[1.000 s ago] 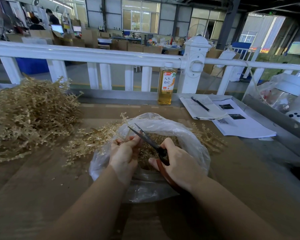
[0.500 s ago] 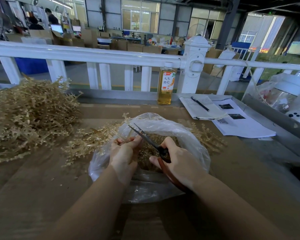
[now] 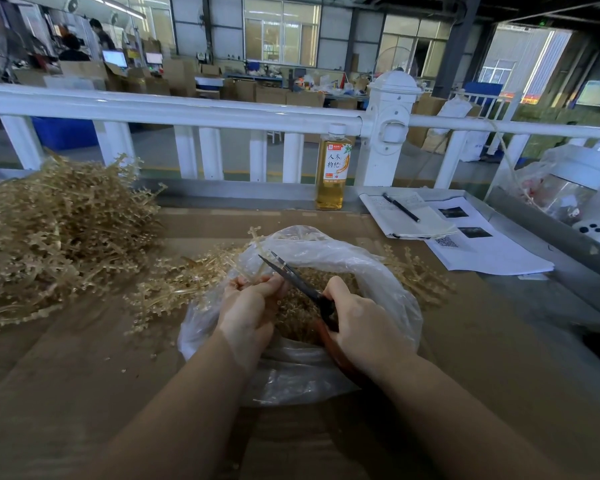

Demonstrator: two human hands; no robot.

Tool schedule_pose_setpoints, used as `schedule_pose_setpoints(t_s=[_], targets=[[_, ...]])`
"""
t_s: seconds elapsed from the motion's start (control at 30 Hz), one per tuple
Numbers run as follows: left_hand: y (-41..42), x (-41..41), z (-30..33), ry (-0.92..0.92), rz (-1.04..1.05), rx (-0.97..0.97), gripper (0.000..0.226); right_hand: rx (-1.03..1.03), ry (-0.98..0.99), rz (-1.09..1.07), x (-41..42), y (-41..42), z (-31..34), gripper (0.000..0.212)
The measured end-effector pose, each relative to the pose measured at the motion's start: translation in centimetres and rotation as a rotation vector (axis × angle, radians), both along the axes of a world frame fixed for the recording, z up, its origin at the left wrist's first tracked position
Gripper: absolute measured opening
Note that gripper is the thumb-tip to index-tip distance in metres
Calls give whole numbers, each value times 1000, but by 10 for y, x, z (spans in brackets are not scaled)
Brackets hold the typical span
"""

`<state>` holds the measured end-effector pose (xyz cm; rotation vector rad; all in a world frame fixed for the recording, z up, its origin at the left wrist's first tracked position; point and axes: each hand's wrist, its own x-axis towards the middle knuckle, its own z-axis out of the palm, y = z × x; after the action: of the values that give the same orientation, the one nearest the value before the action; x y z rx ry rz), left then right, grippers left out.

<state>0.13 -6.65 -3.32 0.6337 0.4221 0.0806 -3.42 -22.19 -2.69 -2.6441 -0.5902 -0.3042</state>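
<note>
A clear plastic bag (image 3: 378, 271) lies open on the brown table, part-filled with small tan cut pieces. Over its mouth my left hand (image 3: 248, 308) pinches a pale tan plastic sprue (image 3: 257, 252) that sticks up and away from me. My right hand (image 3: 357, 322) grips scissors (image 3: 291, 273) with dark blades and a red-brown handle. The blades point up-left, nearly closed, right beside the sprue at my left fingertips. The scissor handle is mostly hidden under my right hand.
A big heap of tan sprues (image 3: 49, 237) fills the left of the table, with a looser spread (image 3: 174, 282) beside the bag. A tea bottle (image 3: 330, 168) stands by the white railing (image 3: 187, 109). Papers with a pen (image 3: 400, 207) lie at right.
The scissor blades have closed a little and both hands have shifted slightly; the bag and heaps lie as before.
</note>
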Motion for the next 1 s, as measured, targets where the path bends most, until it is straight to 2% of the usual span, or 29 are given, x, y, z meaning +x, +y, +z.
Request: schedule_pose_setpoints(t_s=[0.1,0.33,0.6,0.8,0.9,1.0], targets=[[2,-1,1,-1,-11,-10,39,11,-15,7,-1,-1,0,24],[0,-4,3,-11,1,16,32,36,-3,-4,-3,-2,-2,32],[-3,-4,3,-78,4,92,40,31,30,-9,-2,-1,0,34],[-1,-3,2,-54,-48,73,30,38,18,0,-1,-2,-1,30],[1,-2,1,-34,-72,18,51,60,-4,11,0,-2,-2,30],[2,-5,3,-47,-90,-4,55,69,-17,13,0,-2,-3,31]])
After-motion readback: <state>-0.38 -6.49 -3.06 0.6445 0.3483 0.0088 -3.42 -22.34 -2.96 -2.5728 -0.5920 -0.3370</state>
